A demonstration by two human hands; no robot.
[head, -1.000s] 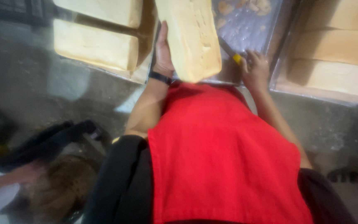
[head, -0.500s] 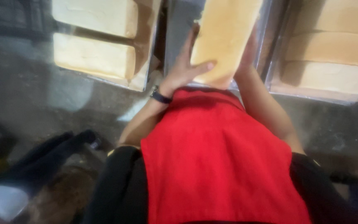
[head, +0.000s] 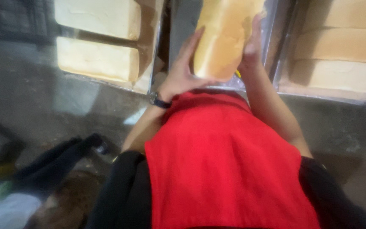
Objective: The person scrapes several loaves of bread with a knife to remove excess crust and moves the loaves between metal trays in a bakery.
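Long pale loaf [head: 225, 38] clasped between left hand [head: 183, 74] and right hand [head: 253, 46], one palm per side for support, raised over metal tray [head: 183, 25], between trays of similar loaves [head: 98, 61].

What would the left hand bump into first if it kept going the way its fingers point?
The left hand already lies against the long loaf. Its fingers point up along the loaf's side; beyond them the grey metal tray probably comes first, though depth is unclear.
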